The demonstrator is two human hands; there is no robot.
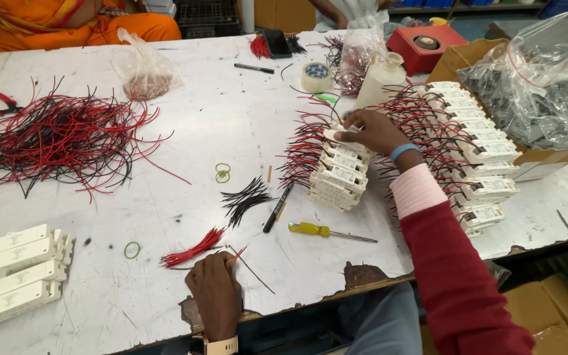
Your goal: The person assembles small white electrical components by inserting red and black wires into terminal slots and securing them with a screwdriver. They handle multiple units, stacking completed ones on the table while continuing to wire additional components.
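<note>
My left hand (215, 289) rests at the table's near edge, its fingertips pinched on a thin red wire beside a small bundle of short red wires (192, 251). My right hand (373, 130) reaches across the table and grips a white rectangular module (343, 139) at the far end of a stacked row of white wired modules (338, 179). A red sleeve with a pink cuff and a blue wristband cover that arm. Red and black leads stick out from the row on its left side.
A yellow-handled screwdriver (320, 230), a black pen (277, 207) and short black wires (244, 197) lie in the middle. A heap of red and black wires (60, 135) is far left, white cases (21, 273) near left, another module row (481, 148) right, and a cardboard box with bagged parts (540, 98).
</note>
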